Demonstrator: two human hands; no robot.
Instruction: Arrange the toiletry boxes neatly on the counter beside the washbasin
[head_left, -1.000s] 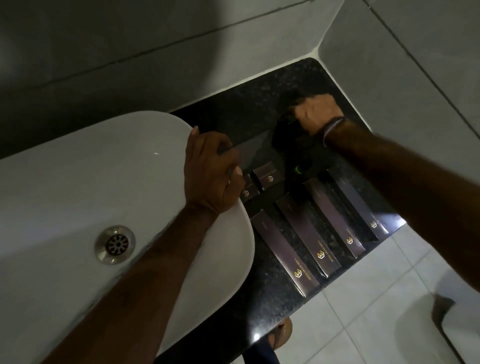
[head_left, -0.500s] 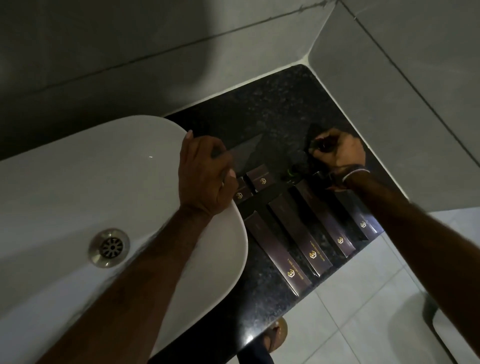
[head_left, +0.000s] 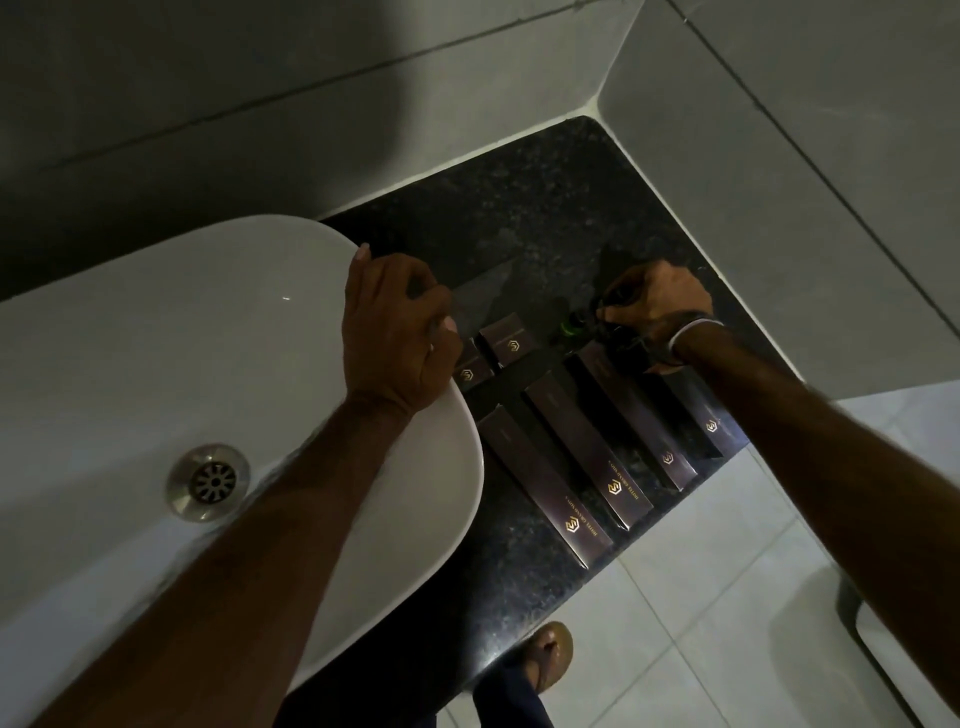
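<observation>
Our left fingers (head_left: 415, 291) curl over the smooth white rim of the washbasin (head_left: 156, 364), closed loosely with nothing clearly in them. Our right hand (head_left: 657, 304) pinches a small dark bottle with a green neck (head_left: 574, 325); the light is too dim to read it well. On the speckled black stone table (head_left: 519, 218) lie four long, flat, purple-brown boxes (head_left: 587, 447) side by side, slanting toward the front edge, each with a gold mark. Two small square boxes (head_left: 506, 340) sit just behind them beside our left hand (head_left: 395, 332). Our right wrist covers the far box's end. Grey tile walls (head_left: 779, 182) close the corner.
</observation>
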